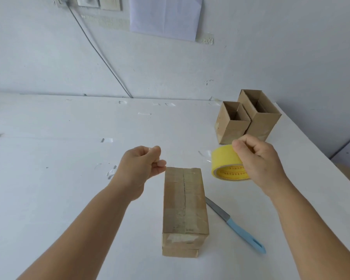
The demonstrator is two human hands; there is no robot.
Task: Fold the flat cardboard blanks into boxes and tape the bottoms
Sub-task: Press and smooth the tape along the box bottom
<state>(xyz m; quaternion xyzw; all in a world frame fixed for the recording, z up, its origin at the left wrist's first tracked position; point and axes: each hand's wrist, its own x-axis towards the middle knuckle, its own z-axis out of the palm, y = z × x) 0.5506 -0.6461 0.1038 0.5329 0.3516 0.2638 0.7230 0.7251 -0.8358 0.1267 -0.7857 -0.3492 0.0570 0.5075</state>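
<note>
White tabletop is filling the lower part of the view, meeting a pale wall at the back. Small scraps of clear tape are sticking to the surface in several places. On the wall, one sheet of paper is hanging near the top, switch plates are sitting to its left, and one grey cable is running diagonally down to the tabletop edge.

Count of cardboard boxes: three. One closed box is lying at centre with its seamed flaps facing up and clear tape along the seam and over the near end. Two open boxes are standing upright, touching each other, at the far right of the tabletop.

Count of tape rolls: one. The yellow tape roll is being gripped by the right hand, fingers curled over its upper rim, just right of the closed box's far end.

Count of knives: one. The knife, blue-handled, is lying flat just right of the closed box, blade tip next to the box.

The left hand is hovering at the closed box's far left corner with fingers curled and thumb against fingertips; whether it is pinching a tape end cannot be determined.
</note>
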